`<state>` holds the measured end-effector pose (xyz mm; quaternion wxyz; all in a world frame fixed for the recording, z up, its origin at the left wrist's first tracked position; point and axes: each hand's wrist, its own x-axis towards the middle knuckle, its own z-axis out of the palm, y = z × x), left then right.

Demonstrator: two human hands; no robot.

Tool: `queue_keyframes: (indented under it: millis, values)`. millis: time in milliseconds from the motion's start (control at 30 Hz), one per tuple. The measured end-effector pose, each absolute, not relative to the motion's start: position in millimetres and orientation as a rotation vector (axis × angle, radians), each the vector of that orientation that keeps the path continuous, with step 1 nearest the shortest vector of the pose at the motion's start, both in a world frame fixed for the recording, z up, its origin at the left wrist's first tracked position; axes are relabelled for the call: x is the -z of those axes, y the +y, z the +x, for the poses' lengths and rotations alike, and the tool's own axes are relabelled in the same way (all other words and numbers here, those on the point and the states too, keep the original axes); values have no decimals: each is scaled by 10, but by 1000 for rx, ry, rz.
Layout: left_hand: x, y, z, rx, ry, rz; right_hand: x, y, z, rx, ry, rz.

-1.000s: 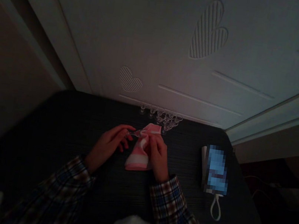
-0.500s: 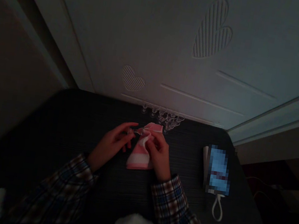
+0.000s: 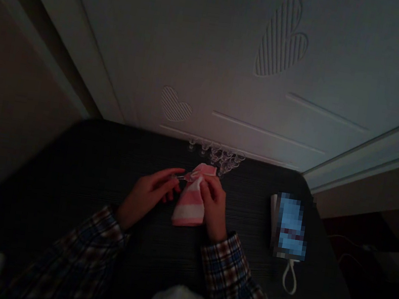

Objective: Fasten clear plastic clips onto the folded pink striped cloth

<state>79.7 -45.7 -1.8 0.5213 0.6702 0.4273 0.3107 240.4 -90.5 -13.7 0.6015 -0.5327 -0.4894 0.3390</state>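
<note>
My left hand (image 3: pixel 152 187) is closed, pinching a small clear stemmed glass (image 3: pixel 182 177) by its foot end between thumb and fingers. The glass lies sideways, its other end pointing right into a pink and white striped cloth (image 3: pixel 191 202). My right hand (image 3: pixel 213 200) is closed on that cloth, bunching it against the glass; part of the cloth hangs below the fingers. How far the bowl is wrapped cannot be made out in the dim light. Behind both hands stand several small clear stemmed glasses (image 3: pixel 226 156), close together.
A dark wood-grain table (image 3: pixel 248 272) lies under my hands. Its far edge meets a pale panel (image 3: pixel 211 71) with raised hearts. To the right rests a blurred blue-screened device (image 3: pixel 290 228) with a white strap loop (image 3: pixel 290 278).
My right hand and the cloth have shifted slightly around the glass, and the hanging part of the cloth has swung a little to the right. My left hand stays nearly in place.
</note>
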Motion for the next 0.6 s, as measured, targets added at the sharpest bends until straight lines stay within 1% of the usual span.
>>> queue_keyframes:
  millis: [233, 600]
  values:
    - [-2, -471, 796, -744, 1034, 1608, 92, -922, 2398, -785, -1141, -1238]
    - [0, -488, 815, -762, 1041, 1572, 198, -896, 2403, -729, -1115, -1302]
